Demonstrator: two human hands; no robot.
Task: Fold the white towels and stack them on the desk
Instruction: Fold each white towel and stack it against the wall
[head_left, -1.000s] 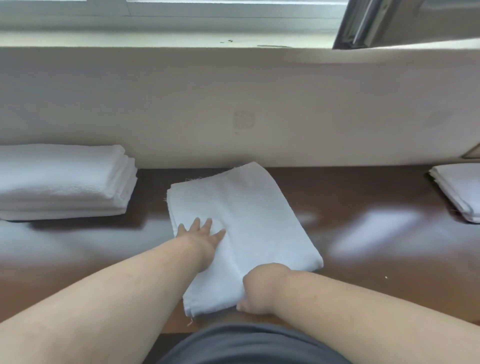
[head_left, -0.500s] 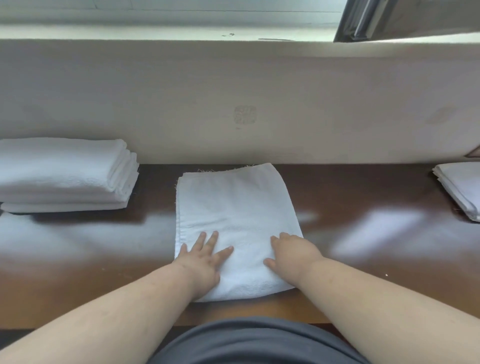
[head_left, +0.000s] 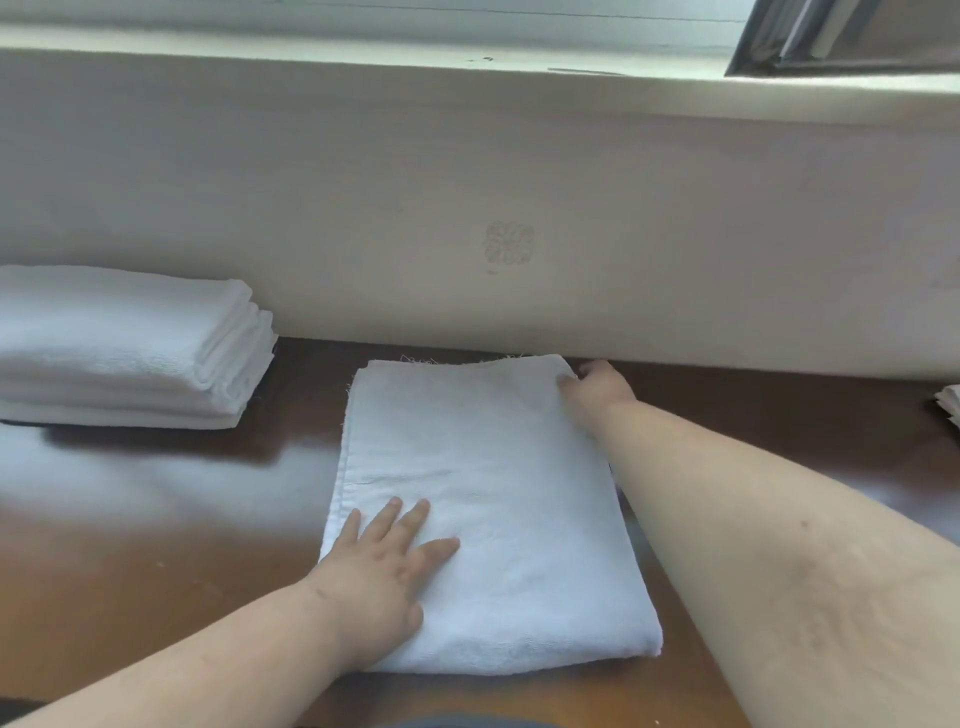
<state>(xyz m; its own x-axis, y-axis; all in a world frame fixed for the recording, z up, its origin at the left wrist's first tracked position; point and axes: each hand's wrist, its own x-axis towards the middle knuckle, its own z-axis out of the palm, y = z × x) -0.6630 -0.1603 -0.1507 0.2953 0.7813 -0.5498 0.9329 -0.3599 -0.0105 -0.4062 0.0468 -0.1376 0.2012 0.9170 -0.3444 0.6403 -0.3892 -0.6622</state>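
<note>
Pinning the folded white terry towel (head_left: 483, 509) flat at lower centre, the left hand (head_left: 382, 564) lies open-fingered while the right hand (head_left: 597, 387) pinches its upper-right corner, seemingly for 1 more fold.

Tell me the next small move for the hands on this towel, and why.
Probably the right hand should lift the far right corner it grips and bring it toward the near edge, folding the towel in half. The left hand lies flat on the near left part, pinning it, and the towel looks larger than those in the stack at left.
</note>
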